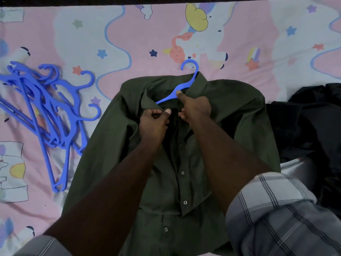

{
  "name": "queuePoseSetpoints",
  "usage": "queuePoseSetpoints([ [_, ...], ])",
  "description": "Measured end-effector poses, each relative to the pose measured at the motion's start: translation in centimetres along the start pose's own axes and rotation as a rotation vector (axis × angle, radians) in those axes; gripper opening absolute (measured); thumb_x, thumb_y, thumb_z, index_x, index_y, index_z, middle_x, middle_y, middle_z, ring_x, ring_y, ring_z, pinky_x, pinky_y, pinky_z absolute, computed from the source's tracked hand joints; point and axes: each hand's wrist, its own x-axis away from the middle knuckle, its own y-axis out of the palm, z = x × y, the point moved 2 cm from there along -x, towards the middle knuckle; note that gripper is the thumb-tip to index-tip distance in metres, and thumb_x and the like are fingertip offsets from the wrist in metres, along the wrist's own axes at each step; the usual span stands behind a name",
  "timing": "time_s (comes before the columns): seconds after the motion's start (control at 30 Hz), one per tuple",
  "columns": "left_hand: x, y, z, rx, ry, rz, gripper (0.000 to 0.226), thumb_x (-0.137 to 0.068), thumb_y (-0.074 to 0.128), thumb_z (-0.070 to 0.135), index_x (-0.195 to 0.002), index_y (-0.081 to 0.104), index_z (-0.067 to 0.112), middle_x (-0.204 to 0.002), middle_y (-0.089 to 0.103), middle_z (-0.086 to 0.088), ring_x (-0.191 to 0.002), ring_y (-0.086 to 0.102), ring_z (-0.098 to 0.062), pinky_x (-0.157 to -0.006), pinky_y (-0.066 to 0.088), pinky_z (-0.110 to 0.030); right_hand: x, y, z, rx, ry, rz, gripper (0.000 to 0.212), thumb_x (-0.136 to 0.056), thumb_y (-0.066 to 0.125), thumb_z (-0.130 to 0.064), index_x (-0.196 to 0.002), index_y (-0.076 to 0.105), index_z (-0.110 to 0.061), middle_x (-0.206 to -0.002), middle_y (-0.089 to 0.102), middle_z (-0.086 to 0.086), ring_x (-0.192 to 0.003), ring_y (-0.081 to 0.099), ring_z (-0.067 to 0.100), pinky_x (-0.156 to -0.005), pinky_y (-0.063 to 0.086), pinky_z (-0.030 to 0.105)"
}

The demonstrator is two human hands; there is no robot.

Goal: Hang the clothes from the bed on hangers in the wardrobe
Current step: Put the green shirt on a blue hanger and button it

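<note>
Lying flat and face-up on the bed, the dark olive shirt point(230, 115) was pretty much the whole scene, so I'll place everything off that. Nearest the camera were the rolled-up checked sleeves point(276, 215), with both bare forearms reaching out over the shirt's button placket; a few small dark buttons showed down the front. Up at the collar, the left hand point(153, 124) had its fingers curled in, pinching the left edge of the collar opening. The right hand point(195, 108) was curled on the other edge, thumb pressed against the blue hanger point(180, 88). That hanger was tucked inside the shirt's neck, one shoulder arm showing in the opening and the hook poking out past the collar onto the pink cartoon bedsheet point(129, 34). Left of the shirt sat a messy pile of matching blue hangers point(48, 108). Right of it, touching the shoulder, was a heap of black clothes point(310, 126).
</note>
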Motion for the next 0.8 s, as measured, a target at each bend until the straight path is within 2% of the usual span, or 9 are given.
queuePoseSetpoints([
  [0.07, -0.5, 0.3, 0.0, -0.031, 0.007, -0.005, 0.031, -0.084, 0.079, 0.026, -0.097, 0.065, 0.002, -0.077, 0.071, -0.006, -0.063, 0.066, -0.011, -0.056, 0.054, -0.023, -0.6, 0.3, 0.0, 0.063, 0.001, 0.010, 0.045, -0.075, 0.081, -0.048, -0.082, 0.067, -0.006, -0.070, 0.071, 0.009, -0.046, 0.068, 0.019, -0.045, 0.052, 0.026],
  [0.13, -1.0, 0.3, 0.0, -0.053, 0.006, -0.002, 0.033, -0.083, 0.080, 0.026, -0.095, 0.066, -0.001, -0.075, 0.072, -0.009, -0.060, 0.064, -0.012, -0.057, 0.054, -0.025, -1.1, 0.3, 0.0, 0.052, 0.011, 0.031, 0.030, -0.078, 0.076, -0.033, -0.083, 0.067, -0.005, -0.073, 0.073, 0.011, -0.045, 0.068, 0.018, -0.043, 0.048, 0.024],
  [0.23, -1.2, 0.3, 0.2, -0.058, 0.026, 0.014, 0.031, -0.082, 0.080, 0.024, -0.094, 0.065, 0.000, -0.073, 0.071, -0.008, -0.058, 0.061, -0.012, -0.061, 0.054, -0.029, -0.7, -0.2, 0.5, -0.052, -0.004, 0.047, 0.016, -0.079, 0.069, -0.017, -0.087, 0.068, -0.004, -0.074, 0.072, 0.010, -0.044, 0.062, 0.016, -0.042, 0.043, 0.022],
  [0.3, -1.0, 0.3, 0.7, -0.056, 0.059, 0.019, 0.026, -0.080, 0.080, 0.023, -0.091, 0.064, 0.006, -0.073, 0.070, -0.006, -0.061, 0.062, -0.013, -0.066, 0.056, -0.034, 0.2, -0.8, 0.9, -0.141, -0.028, -0.003, 0.006, -0.082, 0.069, -0.012, -0.084, 0.066, -0.007, -0.074, 0.070, 0.009, -0.050, 0.062, 0.016, -0.043, 0.044, 0.023],
  [0.4, -0.5, 0.7, 2.1, -0.038, 0.116, -0.021, 0.020, -0.081, 0.081, 0.018, -0.086, 0.062, 0.016, -0.075, 0.069, -0.004, -0.067, 0.067, -0.015, -0.069, 0.056, -0.035, 1.7, -2.0, 1.0, -0.228, -0.056, -0.118, 0.006, -0.088, 0.069, -0.010, -0.083, 0.065, -0.010, -0.075, 0.069, 0.008, -0.060, 0.065, 0.015, -0.050, 0.050, 0.024],
  [0.5, 0.2, 1.2, 3.7, -0.028, 0.133, -0.147, 0.014, -0.085, 0.078, 0.012, -0.092, 0.067, 0.006, -0.078, 0.070, -0.008, -0.062, 0.066, -0.007, -0.059, 0.053, -0.023, 2.9, -2.8, 0.8, -0.262, -0.104, -0.191, 0.004, -0.091, 0.067, -0.006, -0.091, 0.067, -0.001, -0.081, 0.070, 0.014, -0.066, 0.068, 0.017, -0.058, 0.055, 0.025],
  [0.63, 1.0, 1.2, 4.8, -0.012, 0.085, -0.276, 0.002, -0.089, 0.072, 0.007, -0.090, 0.071, 0.005, -0.084, 0.073, -0.017, -0.070, 0.066, -0.014, -0.060, 0.052, -0.021, 3.8, -3.3, 0.8, -0.223, -0.191, -0.174, 0.013, -0.091, 0.066, -0.001, -0.098, 0.066, 0.010, -0.085, 0.072, 0.019, -0.068, 0.071, 0.018, -0.062, 0.056, 0.025],
  [0.73, 1.7, 0.7, 5.1, -0.020, 0.040, -0.316, 0.003, -0.090, 0.070, 0.008, -0.091, 0.072, 0.009, -0.082, 0.073, -0.008, -0.068, 0.066, -0.010, -0.059, 0.050, -0.019, 4.1, -3.3, 1.1, -0.188, -0.243, -0.148, 0.013, -0.089, 0.068, 0.001, -0.092, 0.065, 0.013, -0.081, 0.071, 0.020, -0.070, 0.073, 0.022, -0.065, 0.058, 0.029],
  [0.8, 2.0, 0.5, 5.1, -0.030, 0.016, -0.333, 0.005, -0.090, 0.070, 0.009, -0.091, 0.074, 0.011, -0.078, 0.072, -0.004, -0.066, 0.063, -0.008, -0.056, 0.048, -0.019, 4.4, -3.0, 1.6, -0.191, -0.255, -0.142, 0.013, -0.087, 0.070, 0.001, -0.088, 0.065, 0.014, -0.082, 0.071, 0.024, -0.075, 0.074, 0.030, -0.071, 0.061, 0.036],
])
